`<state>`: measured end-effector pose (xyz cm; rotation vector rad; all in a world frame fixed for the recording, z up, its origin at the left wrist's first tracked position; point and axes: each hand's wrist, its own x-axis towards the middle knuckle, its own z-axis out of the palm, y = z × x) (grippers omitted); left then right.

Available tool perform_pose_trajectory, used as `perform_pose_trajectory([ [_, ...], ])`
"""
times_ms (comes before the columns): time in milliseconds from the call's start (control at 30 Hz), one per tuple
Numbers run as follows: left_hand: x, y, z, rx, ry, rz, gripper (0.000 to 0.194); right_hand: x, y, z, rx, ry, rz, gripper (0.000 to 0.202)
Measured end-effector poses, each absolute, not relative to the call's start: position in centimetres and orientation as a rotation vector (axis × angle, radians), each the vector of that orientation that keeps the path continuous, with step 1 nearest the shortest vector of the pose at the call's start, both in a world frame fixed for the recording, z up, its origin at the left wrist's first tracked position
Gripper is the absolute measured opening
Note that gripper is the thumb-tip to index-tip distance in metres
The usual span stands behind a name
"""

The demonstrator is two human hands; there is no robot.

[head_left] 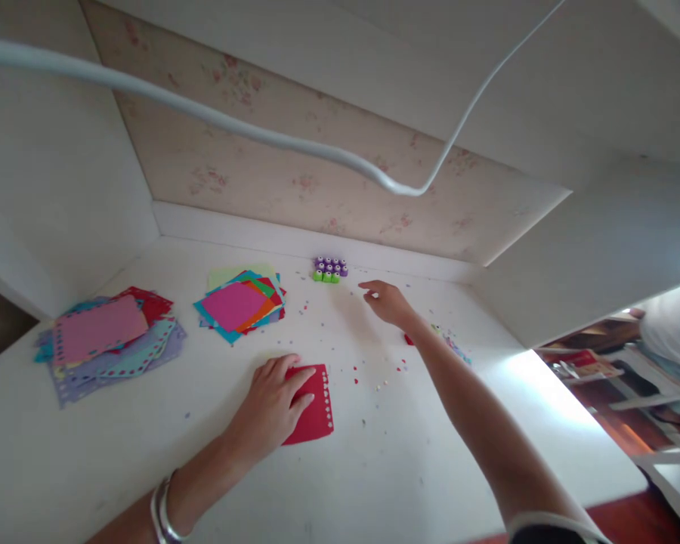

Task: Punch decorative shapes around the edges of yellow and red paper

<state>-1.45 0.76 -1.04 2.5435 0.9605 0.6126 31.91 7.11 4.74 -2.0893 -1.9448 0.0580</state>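
My left hand (275, 400) lies with its fingers spread on a red sheet (316, 408) that has a row of punched shapes along its right edge. My right hand (386, 300) is raised above the white table, its index finger and thumb apart and nothing visible between them. Just beyond its fingertips, to the left, stand several small purple punches (329, 266) and green punches (326, 277) in rows. Under my right forearm a red object (409, 339) is partly hidden.
Punched sheets (99, 332) are piled at the left, and a stack of colored sheets (235, 304) lies at the back. Tiny paper bits dot the white table (374, 483). A white cable (261, 136) crosses overhead. Side panels and a floral wall enclose the table.
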Motion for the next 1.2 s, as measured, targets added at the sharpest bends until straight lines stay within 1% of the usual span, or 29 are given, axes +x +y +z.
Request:
perform_pose_trajectory([
  [100, -1.6, 1.1, -1.1, 2.469, 0.977, 0.628, 0.041, 28.9, 11.3, 3.4, -2.028, -1.981, 0.101, 0.049],
  [200, -1.7, 1.3, -0.9, 2.426, 0.969, 0.625, 0.044, 27.9, 13.9, 2.8, -2.038, -1.972, 0.129, 0.052],
  [300, -1.7, 1.3, -0.6, 2.391, 0.957, 0.611, 0.046, 27.8, 14.7, 2.5, -2.071, -1.951, 0.161, 0.045],
  [433, -1.7, 1.3, -0.3, 2.345, 0.959, 0.586, 0.048, 27.7, 13.9, 2.6, -2.078, -1.932, 0.197, 0.026],
  [533, -1.8, 1.5, -0.2, 2.303, 0.979, 0.582, 0.047, 27.4, 12.4, 2.8, -2.054, -1.905, 0.237, 0.019],
  [633, -1.9, 1.9, 0.1, 2.245, 0.978, 0.600, 0.044, 26.7, 9.7, 2.6, -1.992, -1.863, 0.296, 0.021],
  [767, -1.8, 2.3, 0.5, 2.164, 0.892, 0.616, 0.019, 24.8, 4.2, 1.7, -1.881, -1.773, 0.401, 0.025],
  [800, -1.7, 2.4, 0.6, 2.148, 0.871, 0.621, 0.016, 24.1, 2.6, 1.4, -1.852, -1.750, 0.430, 0.027],
  [900, -1.6, 2.5, 1.0, 2.094, 0.852, 0.618, 0.018, 21.9, -1.6, 0.7, -1.702, -1.628, 0.585, 0.029],
  [1000, -1.6, 2.5, 1.4, 2.042, 0.855, 0.580, 0.022, 20.0, -4.2, 0.1, -1.557, -1.468, 0.706, 0.027],
  [1200, -1.5, 2.5, 2.1, 1.980, 0.865, 0.529, 0.029, 18.6, -4.8, -0.6, -1.463, -1.302, 0.798, 0.028],
])
